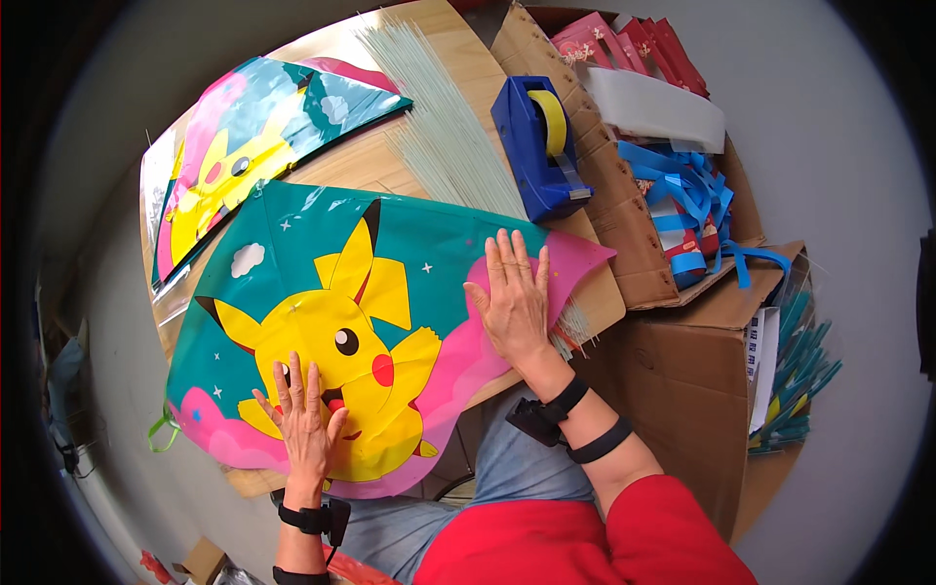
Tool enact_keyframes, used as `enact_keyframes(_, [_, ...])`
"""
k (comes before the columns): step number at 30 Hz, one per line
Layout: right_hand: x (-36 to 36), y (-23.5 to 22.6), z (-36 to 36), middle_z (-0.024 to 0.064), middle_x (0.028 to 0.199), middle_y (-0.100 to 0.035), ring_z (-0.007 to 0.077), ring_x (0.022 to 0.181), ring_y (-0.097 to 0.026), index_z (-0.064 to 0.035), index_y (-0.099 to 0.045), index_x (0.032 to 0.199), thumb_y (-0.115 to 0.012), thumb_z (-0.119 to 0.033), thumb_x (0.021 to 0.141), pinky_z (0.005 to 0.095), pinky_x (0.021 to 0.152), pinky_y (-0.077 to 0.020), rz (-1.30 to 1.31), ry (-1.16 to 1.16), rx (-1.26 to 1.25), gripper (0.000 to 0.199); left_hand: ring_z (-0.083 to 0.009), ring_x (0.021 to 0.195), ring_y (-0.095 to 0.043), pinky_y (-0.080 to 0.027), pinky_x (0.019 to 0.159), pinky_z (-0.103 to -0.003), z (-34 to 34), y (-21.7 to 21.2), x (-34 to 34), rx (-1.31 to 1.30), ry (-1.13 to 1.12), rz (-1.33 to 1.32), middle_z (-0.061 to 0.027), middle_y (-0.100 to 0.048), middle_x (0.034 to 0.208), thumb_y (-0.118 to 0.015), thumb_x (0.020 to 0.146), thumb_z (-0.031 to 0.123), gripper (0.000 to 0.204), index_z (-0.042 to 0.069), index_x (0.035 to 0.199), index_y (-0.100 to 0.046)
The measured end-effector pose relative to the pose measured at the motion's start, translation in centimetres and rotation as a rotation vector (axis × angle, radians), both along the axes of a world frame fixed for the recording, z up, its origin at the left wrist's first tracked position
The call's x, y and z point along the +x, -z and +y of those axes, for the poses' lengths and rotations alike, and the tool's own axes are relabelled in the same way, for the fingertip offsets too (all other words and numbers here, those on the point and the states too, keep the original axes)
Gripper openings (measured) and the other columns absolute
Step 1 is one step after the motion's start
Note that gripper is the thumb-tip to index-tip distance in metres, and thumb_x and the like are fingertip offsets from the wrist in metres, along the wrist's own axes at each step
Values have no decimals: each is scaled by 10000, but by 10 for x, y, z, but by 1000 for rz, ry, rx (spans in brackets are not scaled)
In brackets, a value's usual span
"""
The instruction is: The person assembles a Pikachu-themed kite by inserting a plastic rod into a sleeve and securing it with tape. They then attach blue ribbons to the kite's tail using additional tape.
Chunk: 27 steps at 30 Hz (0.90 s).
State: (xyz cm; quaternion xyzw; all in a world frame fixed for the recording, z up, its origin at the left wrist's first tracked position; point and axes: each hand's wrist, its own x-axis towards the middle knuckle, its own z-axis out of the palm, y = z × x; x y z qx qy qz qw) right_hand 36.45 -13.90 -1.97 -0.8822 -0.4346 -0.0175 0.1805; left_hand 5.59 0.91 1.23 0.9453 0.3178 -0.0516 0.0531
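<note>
A teal and pink kite (292, 244) with a yellow cartoon animal printed on it lies spread over a wooden table (361, 166). My left hand (304, 409) lies flat on the kite's lower part, over the yellow figure, fingers apart. Resting flat near the kite's pink right corner is my right hand (515, 297), fingers spread too. Neither hand holds anything. Both wrists carry black straps.
Behind the spread kite lies a stack of similar kites (244, 146). A bundle of thin pale rods (439, 127) fans across the table beside a blue tape dispenser (541, 146). Cardboard boxes (682, 331) on the right hold blue ribbons (682, 190), red packets (624, 44) and teal sticks (795, 380).
</note>
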Motion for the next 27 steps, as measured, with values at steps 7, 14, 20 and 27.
enact_keyframes(7, [16,14,-26,150,1523,-408,307,1438,-336,0,-435,1438,-646,-330,907,627,1172,-140,21,-34,-39,660,-260,1521,-140,75,1195,-577,3,6,-5,-33,-35,43,-29,-246,1628,-668,849,344,801,137,1535,-310])
enact_keyframes(14, [36,11,-11,174,1505,-423,309,1431,-346,11,-493,1385,-664,-280,881,628,1175,-146,-87,-106,57,606,-265,1526,-119,73,1191,-573,8,23,0,48,-49,-1,-30,-222,1637,-593,903,355,755,127,1550,-278])
enact_keyframes(20, [11,-22,-44,178,1392,-528,342,1294,-487,9,-578,1280,-683,-200,868,546,1107,-322,-60,-29,252,473,-283,1531,-75,67,1185,-581,-13,8,4,73,-59,-61,-67,-155,1652,-601,915,352,764,124,1559,-259])
enact_keyframes(27, [71,-11,-94,158,1185,-631,365,1086,-562,-7,-607,1188,-605,-133,915,456,946,-442,-8,395,383,300,-284,1532,-63,59,1184,-586,-51,16,-53,-14,-207,-15,-70,-142,1654,-592,933,310,761,114,1569,-223])
